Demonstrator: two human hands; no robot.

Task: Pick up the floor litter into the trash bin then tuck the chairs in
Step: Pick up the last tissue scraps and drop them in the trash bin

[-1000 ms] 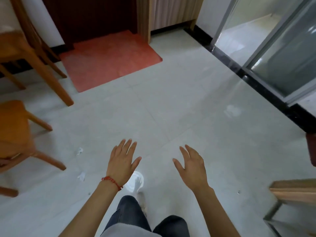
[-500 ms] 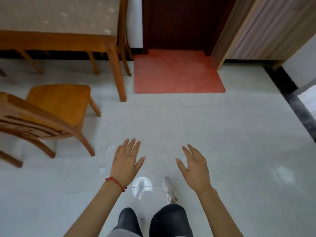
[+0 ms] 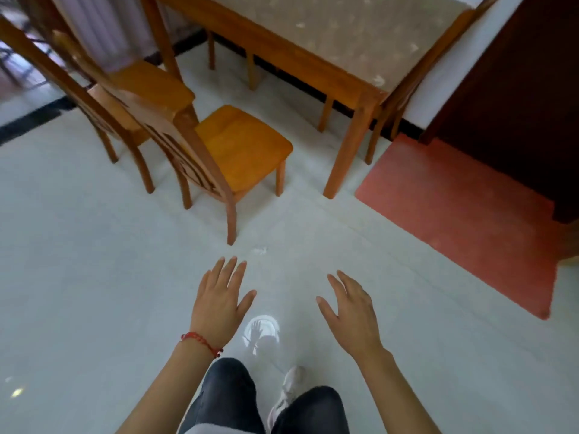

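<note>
Left hand: the left hand [image 3: 219,303] hangs over the floor [image 3: 78,277] with fingers straight and spread, grasping nothing; a red string bracelet [image 3: 200,341] circles its wrist
Right hand: the right hand [image 3: 352,311] is also released, fingers loosely spread, nothing in it
Litter: 1 small white paper scrap [image 3: 260,250] lies on the floor just beyond the left fingertips, near the back leg of the nearest chair; it is blurred and pale against the tile, so its shape is hard to tell
Litter handling: it looks like thin crumpled paper, so probably very light, soft and easy to crush; lying low on smooth tile it may slide away from a flat push, so a pinch of a raised edge between thumb and finger seems the surest hold
Trash bin: not in view
Near chair: a wooden chair [image 3: 238,145] stands pulled out from the table [image 3: 329,36], its back toward the camera and its seat facing the table's near edge
Far-left chair: 1 more wooden chair [image 3: 147,83] stands just behind and left of it, also apart from the table
Chair handling: solid wood, likely stiff and fairly heavy; the top rail of the back looks the natural place to hold and push, and the legs may scrape on the tile
Mat: a red mat [image 3: 463,220] lies right of the table, before a dark door [image 3: 517,89]
Stage: judged from this, litter pickup is not yet done and the chairs are untucked
</note>
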